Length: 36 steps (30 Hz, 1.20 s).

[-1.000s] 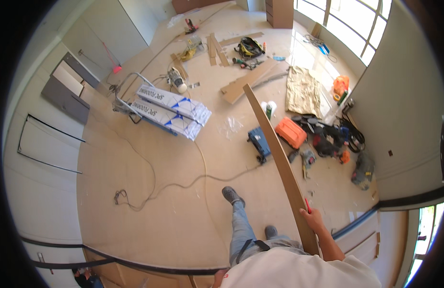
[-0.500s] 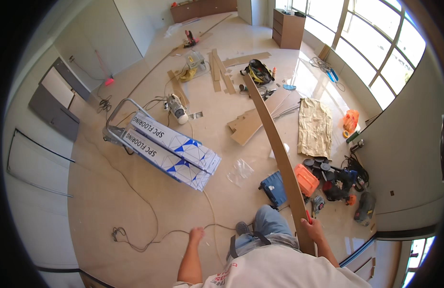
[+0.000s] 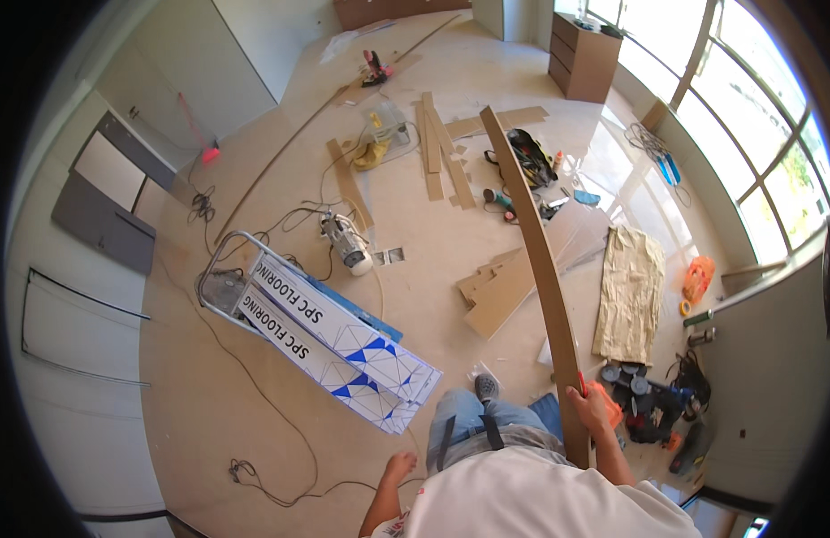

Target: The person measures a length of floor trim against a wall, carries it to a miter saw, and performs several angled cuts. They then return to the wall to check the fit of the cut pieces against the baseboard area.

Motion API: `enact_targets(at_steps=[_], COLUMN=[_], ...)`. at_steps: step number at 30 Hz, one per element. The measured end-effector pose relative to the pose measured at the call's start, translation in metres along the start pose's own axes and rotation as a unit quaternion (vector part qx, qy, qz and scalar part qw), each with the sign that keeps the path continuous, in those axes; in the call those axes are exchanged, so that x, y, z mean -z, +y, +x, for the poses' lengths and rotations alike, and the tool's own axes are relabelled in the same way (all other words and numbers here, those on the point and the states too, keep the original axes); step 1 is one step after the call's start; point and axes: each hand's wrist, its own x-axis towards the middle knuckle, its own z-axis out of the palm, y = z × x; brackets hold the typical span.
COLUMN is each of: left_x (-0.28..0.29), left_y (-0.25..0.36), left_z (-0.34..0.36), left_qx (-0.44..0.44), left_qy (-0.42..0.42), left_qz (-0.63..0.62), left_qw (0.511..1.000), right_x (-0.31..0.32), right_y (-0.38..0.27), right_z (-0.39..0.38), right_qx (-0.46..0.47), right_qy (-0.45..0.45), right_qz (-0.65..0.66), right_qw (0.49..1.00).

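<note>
A long, narrow brown floor plank slants up from my right side, its far end reaching out over the floor. My right hand is wrapped round the plank's edge near its lower end. A thin red stick, like a pencil or marker, pokes up from the same hand. At my left side, my left hand hangs low with its fingers curled, and nothing shows in it. Beyond that hand stands a platform trolley loaded with white and blue flooring boxes.
Loose planks and a stack of boards lie ahead. An open tool bag sits behind the plank. A beige sheet and power tools are on the right. Cables trail across the floor at left.
I have stepped forward, so the trolley and boards appear nearer. The plank has come along in my right hand. My left hand has swung lower, and its fingers stay curled.
</note>
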Motion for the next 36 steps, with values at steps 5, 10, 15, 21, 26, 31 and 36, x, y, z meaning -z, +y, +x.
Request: enact_targets(at_steps=[5,10,15,21,26,31,36], left_x=[0.021,0.048,0.199,0.373,0.494,0.551,0.592], left_y=[0.002,0.118,0.249,0.541,0.736,0.811,0.879], left_z=[0.021,0.108,0.245,0.342,0.361,0.436,0.529], left_qx=[0.016,0.023,-0.090,-0.155,-0.184,-0.199,-0.185], left_qy=[-0.026,0.022,0.074,0.162,0.188,0.239,0.158], left_qz=[0.276,0.160,0.247,-0.241,-0.140,-0.007,0.165], left_qw=[0.961,0.987,0.962,0.944,0.955,0.950,0.956], right_x=[-0.038,-0.084,-0.177,-0.231,-0.278,-0.333,-0.396], right_y=[-0.083,-0.164,-0.260,-0.382,-0.490,-0.587,-0.655], right_z=[0.126,0.237,0.337,0.442,0.517,0.630,0.788], right_qx=[0.004,0.014,-0.014,-0.015,0.009,0.005,0.056], right_qy=[-0.029,0.005,-0.032,-0.020,0.002,-0.052,-0.092], right_qz=[0.044,-0.082,-0.156,-0.154,-0.182,-0.262,-0.312], right_qw=[0.999,0.997,0.987,0.988,0.983,0.964,0.944])
